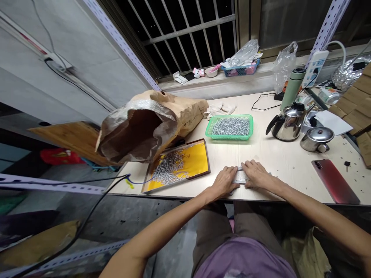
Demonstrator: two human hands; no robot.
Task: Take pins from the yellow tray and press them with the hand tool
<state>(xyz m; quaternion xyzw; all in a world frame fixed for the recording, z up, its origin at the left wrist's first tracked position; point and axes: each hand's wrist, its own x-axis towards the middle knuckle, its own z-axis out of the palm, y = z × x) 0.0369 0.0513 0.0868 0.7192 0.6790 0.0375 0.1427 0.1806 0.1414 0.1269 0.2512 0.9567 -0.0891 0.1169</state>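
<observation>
My left hand (224,181) and my right hand (256,176) rest near the front edge of the table. Between them lies a small flat greyish piece with metal-looking edges (240,176). Each hand grips one end of it, and the fingers hide much of its shape, so its kind is unclear. To the left of my hands is a shallow tray (199,158) with a yellow bottom, holding a heap of small silvery metal pins (169,168). A green plastic basket (228,137) full of similar small metal pieces stands beyond my hands.
A large open paper sack (185,116) leans over the tray's back. On the right are a red phone (335,181), a steel kettle (287,122), a lidded metal cup (316,139) and a green flask (293,88). A white cloth (220,109) lies behind the basket.
</observation>
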